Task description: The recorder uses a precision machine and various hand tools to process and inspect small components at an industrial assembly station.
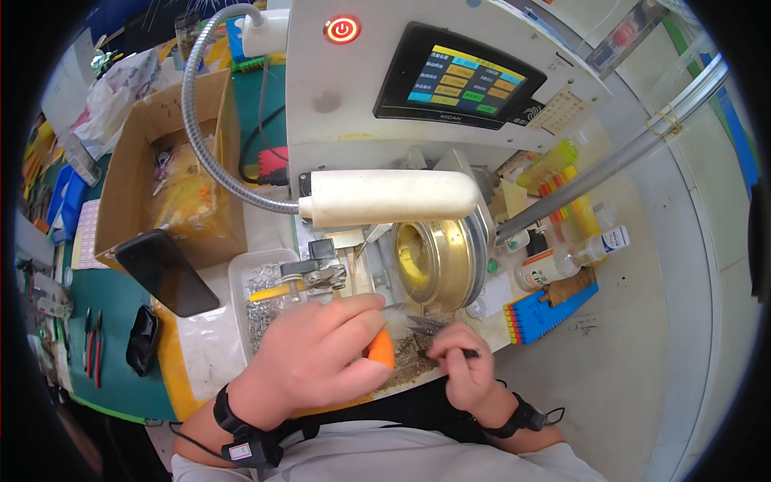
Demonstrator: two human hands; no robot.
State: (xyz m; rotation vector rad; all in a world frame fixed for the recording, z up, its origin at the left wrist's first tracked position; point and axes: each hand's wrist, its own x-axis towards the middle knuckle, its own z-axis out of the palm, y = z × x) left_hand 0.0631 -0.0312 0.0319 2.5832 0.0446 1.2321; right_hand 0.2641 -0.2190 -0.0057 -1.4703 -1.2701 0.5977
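Note:
My left hand [313, 353] is closed in front of the machine's small metal clamp [321, 277]. A rounded orange piece [381, 349] shows between its thumb and fingers; the rest of that piece is hidden. To the right, my right hand [466, 369] is closed round a small plier-like tool with a black handle. Two slim metal jaws [426, 324] of this tool point left toward the debris-strewn bench edge [409, 365]. Just beyond both hands, a spool of yellowish wire or thread [438, 265] sits on the machine.
A white lamp [393, 197] on a bent metal arm hangs over the work. Left of it are a clear tray of small metal parts [261, 317], a black phone [167, 273] and a cardboard box [173, 169]. Bottles [546, 269] and a blue rack [554, 309] stand right.

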